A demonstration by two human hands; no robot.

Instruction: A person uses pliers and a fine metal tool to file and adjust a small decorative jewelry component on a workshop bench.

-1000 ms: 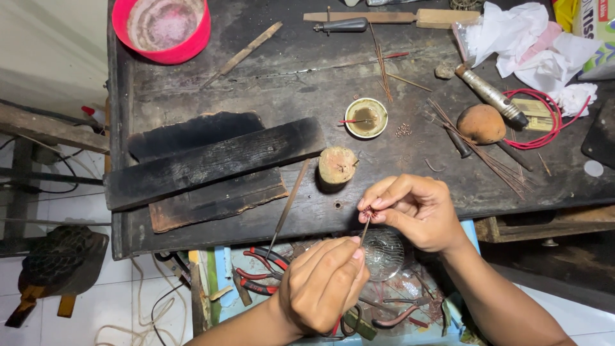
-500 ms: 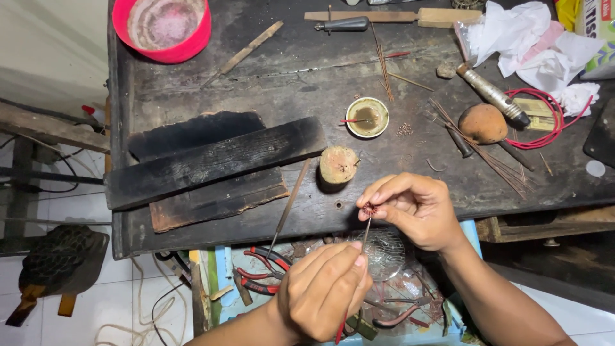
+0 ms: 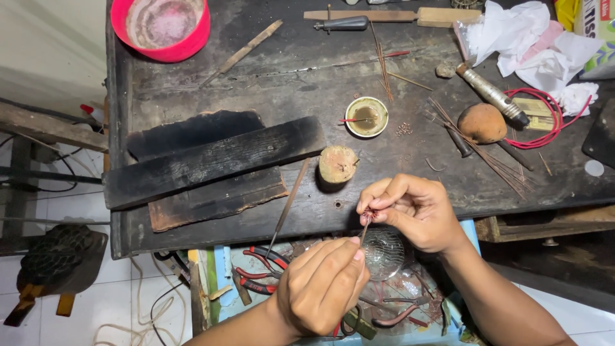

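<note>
Dark wooden workbench (image 3: 269, 83), seen from above. Right hand (image 3: 413, 211), at the near edge: fingers pinched shut on a small reddish piece (image 3: 369, 214). Left hand (image 3: 323, 285), nearer still: fingers closed round a thin tweezer-like tool (image 3: 364, 232), its tip touching that piece. Below the hands: open drawer (image 3: 221, 282) with red-handled pliers (image 3: 256, 266) and a wire-mesh strainer (image 3: 384, 253). On the bench: charred boards (image 3: 205, 160) left, small round dish (image 3: 366, 116) far of the hands, pink bowl (image 3: 160, 25) at far left.

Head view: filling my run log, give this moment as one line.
left hand: grips thin tool | right hand: pinches small reddish piece | place: over workbench edge
</note>
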